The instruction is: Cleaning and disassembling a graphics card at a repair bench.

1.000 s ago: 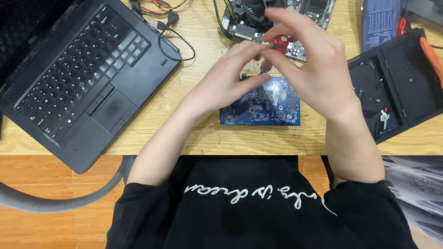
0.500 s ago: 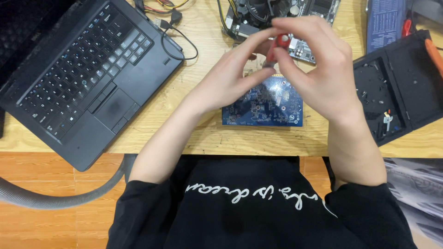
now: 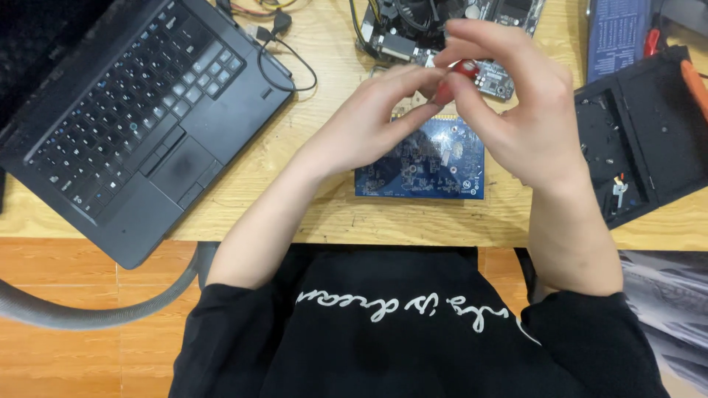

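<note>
leftmost, an open black laptop (image 3: 125, 125) sat angled on the wooden table (image 3: 324, 214), a thin black cable (image 3: 291, 63) looping off its corner. left hand (image 3: 369, 121) raised above the table, fingers curled, tips pinched on a small red object (image 3: 457, 77). right hand (image 3: 520, 110) met it from the other side, thumb and forefinger closed on the same red piece. directly beneath both hands lay a blue circuit board (image 3: 435, 166), flat on the table. behind, a bare motherboard (image 3: 450, 29). far right, a black plastic tray (image 3: 649, 140), an orange-handled tool (image 3: 693, 85) at its edge.
</note>
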